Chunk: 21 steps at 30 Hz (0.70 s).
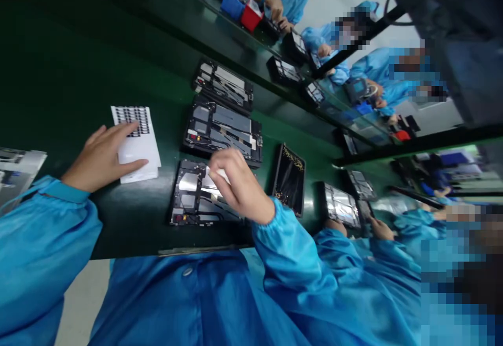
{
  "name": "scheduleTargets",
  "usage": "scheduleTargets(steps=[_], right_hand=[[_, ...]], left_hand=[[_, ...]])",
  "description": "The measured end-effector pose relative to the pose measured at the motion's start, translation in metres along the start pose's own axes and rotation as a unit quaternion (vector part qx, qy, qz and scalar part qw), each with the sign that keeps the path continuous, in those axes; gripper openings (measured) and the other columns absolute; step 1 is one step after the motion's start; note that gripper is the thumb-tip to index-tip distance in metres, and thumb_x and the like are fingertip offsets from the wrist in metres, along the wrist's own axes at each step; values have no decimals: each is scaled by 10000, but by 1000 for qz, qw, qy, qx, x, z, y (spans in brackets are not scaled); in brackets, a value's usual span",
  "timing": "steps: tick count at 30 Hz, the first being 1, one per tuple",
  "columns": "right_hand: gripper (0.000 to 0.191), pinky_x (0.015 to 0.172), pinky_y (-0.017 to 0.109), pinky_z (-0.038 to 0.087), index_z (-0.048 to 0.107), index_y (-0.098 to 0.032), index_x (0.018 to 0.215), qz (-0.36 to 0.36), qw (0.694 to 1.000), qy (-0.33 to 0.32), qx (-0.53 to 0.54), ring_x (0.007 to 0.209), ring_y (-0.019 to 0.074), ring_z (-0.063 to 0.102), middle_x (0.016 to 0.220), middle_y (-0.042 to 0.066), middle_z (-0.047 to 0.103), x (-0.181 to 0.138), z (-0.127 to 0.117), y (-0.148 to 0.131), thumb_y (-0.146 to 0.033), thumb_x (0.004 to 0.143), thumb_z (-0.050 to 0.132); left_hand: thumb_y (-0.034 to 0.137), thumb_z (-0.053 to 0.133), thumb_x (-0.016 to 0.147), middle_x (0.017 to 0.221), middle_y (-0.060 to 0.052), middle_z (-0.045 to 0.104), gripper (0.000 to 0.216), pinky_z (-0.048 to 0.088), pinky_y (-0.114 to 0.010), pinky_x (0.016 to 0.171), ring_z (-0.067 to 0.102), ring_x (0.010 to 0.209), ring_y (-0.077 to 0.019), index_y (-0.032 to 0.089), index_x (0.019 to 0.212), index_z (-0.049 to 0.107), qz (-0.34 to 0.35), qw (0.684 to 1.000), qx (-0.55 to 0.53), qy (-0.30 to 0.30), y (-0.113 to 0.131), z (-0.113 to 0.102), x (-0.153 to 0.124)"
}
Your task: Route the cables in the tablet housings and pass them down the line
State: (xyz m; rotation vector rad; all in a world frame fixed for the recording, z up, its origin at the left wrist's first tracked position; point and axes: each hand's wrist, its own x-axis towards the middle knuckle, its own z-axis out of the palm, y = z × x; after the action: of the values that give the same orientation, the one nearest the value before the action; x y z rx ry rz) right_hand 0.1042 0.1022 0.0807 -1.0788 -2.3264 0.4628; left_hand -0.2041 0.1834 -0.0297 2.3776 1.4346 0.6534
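My left hand (102,156) lies with fingers spread over a white sheet of small black labels (137,152), thumb and fingertips on the paper. My right hand (241,186) is closed in a pinch above the nearest flat electronic device (188,199), which has silver panels, black cables and a small red-and-yellow part. Something pale shows at the pinch, too small to make out. The right hand hides part of this device. Just behind it lies a second, similar open device (226,126), with another stack of them (223,84) farther back.
Right of the devices stands a black tray (290,181) with small gold-coloured pieces. A metal-and-white part (19,170) sits at the far left. Beyond a raised ledge, co-workers in blue handle devices near a blue bin (232,4) and a red bin (251,17). Another person works close on my right.
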Motion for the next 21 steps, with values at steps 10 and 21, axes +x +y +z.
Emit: scheduleTargets(steps=[10, 21], right_hand=[[155, 897, 368, 549, 537, -209, 1119, 213, 971, 35, -101, 1058, 209, 604, 1102, 115, 596, -190, 17, -19, -117, 1013, 473], [207, 858, 368, 538, 631, -181, 1116, 196, 964, 18, -177, 976, 226, 614, 1072, 117, 677, -187, 24, -16, -161, 1026, 445]], left_hand=[[292, 589, 978, 1048, -5, 743, 116, 459, -520, 1081, 670, 1108, -225, 251, 961, 696, 169, 981, -89, 42, 185, 27, -43], [221, 601, 961, 991, -36, 731, 87, 462, -413, 909, 666, 1005, -226, 214, 907, 669, 142, 986, -84, -5, 239, 85, -61]])
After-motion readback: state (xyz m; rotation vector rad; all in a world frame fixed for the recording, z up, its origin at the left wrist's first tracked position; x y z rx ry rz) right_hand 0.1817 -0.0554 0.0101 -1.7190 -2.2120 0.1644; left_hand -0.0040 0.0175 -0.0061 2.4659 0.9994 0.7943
